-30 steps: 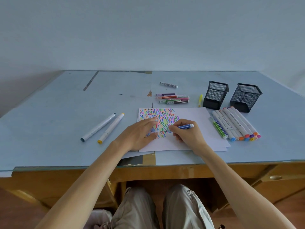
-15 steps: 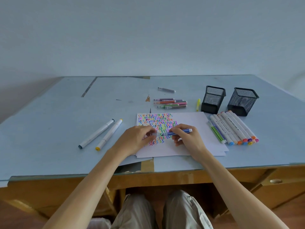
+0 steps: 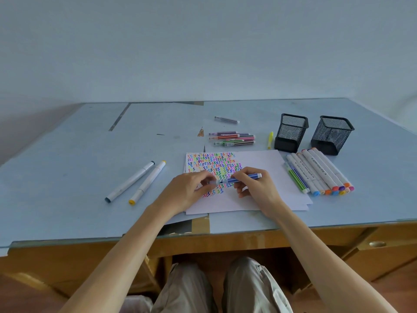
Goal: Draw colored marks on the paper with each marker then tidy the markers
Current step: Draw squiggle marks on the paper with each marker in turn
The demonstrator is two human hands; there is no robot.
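Observation:
A white sheet of paper [image 3: 266,168] lies on the desk, its left part filled with rows of coloured zigzag marks [image 3: 214,163]. Over it my right hand [image 3: 255,188] grips the barrel of a thin blue marker [image 3: 246,178] held level. My left hand [image 3: 187,188] pinches the clear cap [image 3: 214,182] at the marker's left end. Whether the cap is fully seated on the tip is hidden by my fingers.
Several thin markers [image 3: 232,140] lie behind the paper, one more [image 3: 226,119] farther back, plus a yellow one [image 3: 270,140]. Two black mesh pen cups [image 3: 291,132] [image 3: 331,134] stand at the right. A row of thick white markers [image 3: 320,172] lies beside the paper. Two thick markers [image 3: 137,180] lie left.
My right hand lifted the blue marker off the paper and turned it level. My left hand left the sheet and came to the marker's tip with the clear cap.

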